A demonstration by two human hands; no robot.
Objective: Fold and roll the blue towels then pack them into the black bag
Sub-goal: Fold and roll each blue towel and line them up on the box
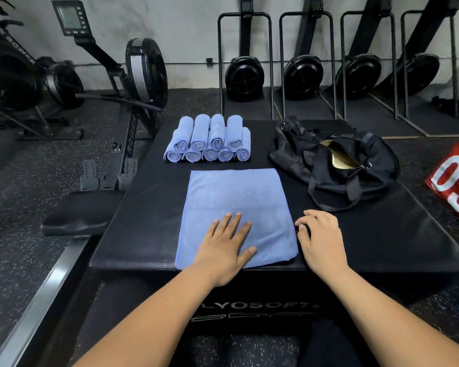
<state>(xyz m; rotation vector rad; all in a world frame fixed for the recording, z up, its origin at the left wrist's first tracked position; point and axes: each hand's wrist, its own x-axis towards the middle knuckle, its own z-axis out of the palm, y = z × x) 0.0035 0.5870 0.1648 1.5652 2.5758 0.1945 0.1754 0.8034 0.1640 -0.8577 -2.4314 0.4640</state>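
Now the left hand point(227, 239) lies flat and open on the towel point(236, 197) at lower middle, the right hand point(319, 234) curls at its right edge, grip unclear, and a fast pull could bunch it.

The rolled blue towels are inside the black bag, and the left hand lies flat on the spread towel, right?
No: the head view shows the rolled towels stacked on the black box beside the black bag, not inside it. The left hand does lie flat on the spread towel.
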